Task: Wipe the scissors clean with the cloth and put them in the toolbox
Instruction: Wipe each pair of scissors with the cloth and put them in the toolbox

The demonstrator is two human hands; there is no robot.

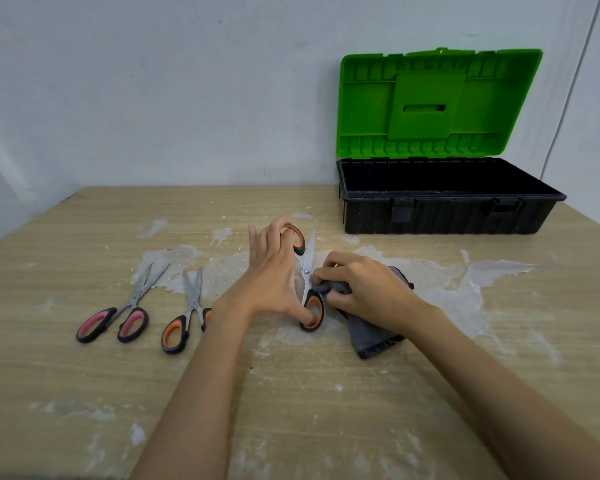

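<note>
Left hand [274,271] holds scissors [307,271] spread open mid-tabletop, thumb and finger in loops. Right hand [357,289] bunches cloth [371,336] against pivot. Wipe pivot outward along blade, away from edge. Toolbox [447,199] open, far right corner.

Green-lidded black toolbox [447,216], grey cloth [368,336]

Stained wooden table [291,393] against a pale wall [153,81]
</note>
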